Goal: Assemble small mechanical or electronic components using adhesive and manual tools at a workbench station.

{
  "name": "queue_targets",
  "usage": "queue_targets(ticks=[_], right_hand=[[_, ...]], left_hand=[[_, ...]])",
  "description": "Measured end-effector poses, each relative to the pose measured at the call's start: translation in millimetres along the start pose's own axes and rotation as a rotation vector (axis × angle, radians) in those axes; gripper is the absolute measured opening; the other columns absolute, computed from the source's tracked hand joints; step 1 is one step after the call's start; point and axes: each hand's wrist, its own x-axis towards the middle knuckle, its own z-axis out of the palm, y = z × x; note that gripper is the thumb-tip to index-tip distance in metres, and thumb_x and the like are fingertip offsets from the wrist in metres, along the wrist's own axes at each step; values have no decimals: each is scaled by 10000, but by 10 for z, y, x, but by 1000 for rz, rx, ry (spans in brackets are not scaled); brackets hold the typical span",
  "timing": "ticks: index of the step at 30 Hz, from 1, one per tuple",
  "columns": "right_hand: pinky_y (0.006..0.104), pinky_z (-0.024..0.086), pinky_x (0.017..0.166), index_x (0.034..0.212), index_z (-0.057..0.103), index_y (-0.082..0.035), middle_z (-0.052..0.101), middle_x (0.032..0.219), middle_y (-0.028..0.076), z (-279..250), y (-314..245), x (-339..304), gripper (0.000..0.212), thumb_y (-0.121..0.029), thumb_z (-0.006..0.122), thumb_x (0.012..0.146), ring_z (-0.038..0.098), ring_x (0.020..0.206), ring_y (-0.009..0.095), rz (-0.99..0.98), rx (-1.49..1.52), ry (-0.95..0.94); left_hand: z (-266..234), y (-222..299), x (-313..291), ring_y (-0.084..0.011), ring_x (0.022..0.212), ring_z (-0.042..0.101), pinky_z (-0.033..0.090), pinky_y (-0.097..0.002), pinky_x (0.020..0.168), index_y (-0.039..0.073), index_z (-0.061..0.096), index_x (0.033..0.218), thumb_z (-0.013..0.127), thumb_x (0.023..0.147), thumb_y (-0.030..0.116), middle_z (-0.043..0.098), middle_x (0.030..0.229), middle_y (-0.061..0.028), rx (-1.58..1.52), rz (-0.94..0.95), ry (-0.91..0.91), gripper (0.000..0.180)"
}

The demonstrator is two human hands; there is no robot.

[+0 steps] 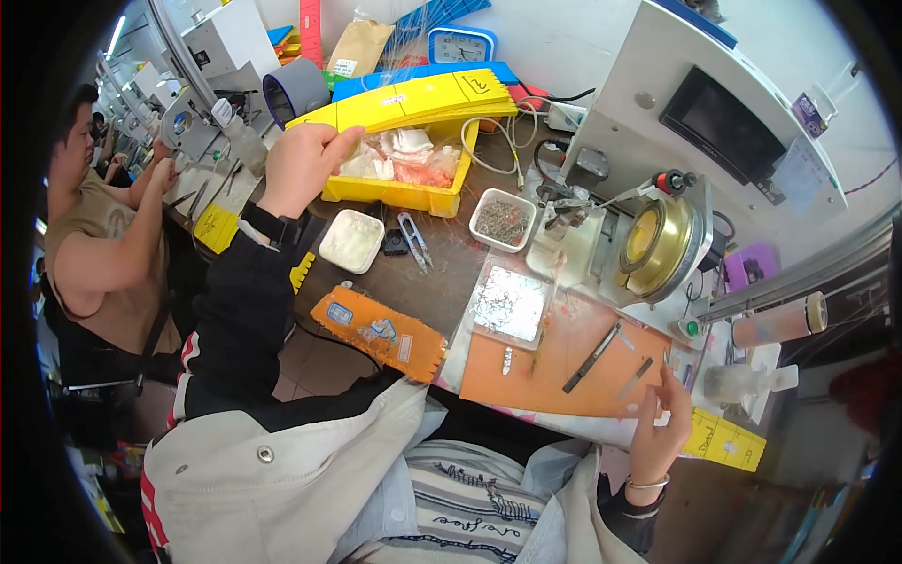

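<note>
My left hand [303, 167] is raised at the left end of a stack of long yellow notched cards [404, 101], its fingers closed at the card's near edge. The stack lies across the back of a yellow bin [442, 197] holding plastic bags with white and reddish contents [413, 160]. Low on the right, my right hand [660, 423] is beside the edge of an orange mat [498, 385], thumb and forefinger apart, with nothing visible between them. Nearest to it on the mat are a thin grey strip [637, 376] and dark tweezers [592, 357].
A clear tray of small pieces [512, 299], two white tubs [351, 241] [503, 220], and blue-handled snips [413, 241] stand on the bench. An orange notched card [381, 331] overhangs the front edge. A machine with a brass-coloured wheel [656, 240] stands right; a co-worker [113, 235] sits left.
</note>
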Motion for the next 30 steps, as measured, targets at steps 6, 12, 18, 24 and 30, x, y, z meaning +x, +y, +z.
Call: queue_targets(ticks=[6, 12, 18, 24, 30], right_hand=[[318, 514, 797, 1241, 666, 16, 712, 1077, 131, -193, 149, -137, 334, 28, 629, 909, 659, 829, 187, 29, -38, 100], [341, 520, 766, 1149, 724, -63, 712, 1038, 128, -282, 221, -58, 260, -82, 701, 891, 667, 841, 252, 273, -140, 143], [390, 518, 805, 1068, 738, -83, 711, 1024, 118, -228, 556, 14, 233, -192, 737, 862, 648, 934, 303, 169, -385, 142], [440, 503, 771, 984, 725, -102, 697, 926, 93, 110, 686, 220, 165, -239, 691, 899, 626, 895, 325, 124, -563, 17], [381, 500, 736, 983, 657, -18, 683, 897, 130, -41, 430, 132, 73, -66, 607, 959, 632, 830, 313, 153, -370, 209]], left_hand=[[156, -410, 79, -202, 827, 724, 540, -326, 747, -6, 731, 1041, 700, 940, 155, 756, 927, -129, -124, 324, 227, 192], [-62, 331, -239, -29, 728, 584, 427, -187, 644, -17, 705, 888, 659, 994, 171, 685, 813, -30, -373, 387, 5, 221], [288, 1611, -474, -145, 1000, 658, 495, -271, 937, -68, 657, 1239, 547, 1016, 59, 693, 1274, -126, -584, 566, -364, 279], [631, 1802, -312, -155, 956, 664, 507, -280, 884, -25, 675, 1203, 623, 936, 25, 730, 1116, -76, -755, 673, -364, 276], [897, 1634, 42, -245, 948, 658, 499, -340, 865, 17, 715, 1121, 732, 834, 50, 709, 998, -111, -495, 866, -167, 289]])
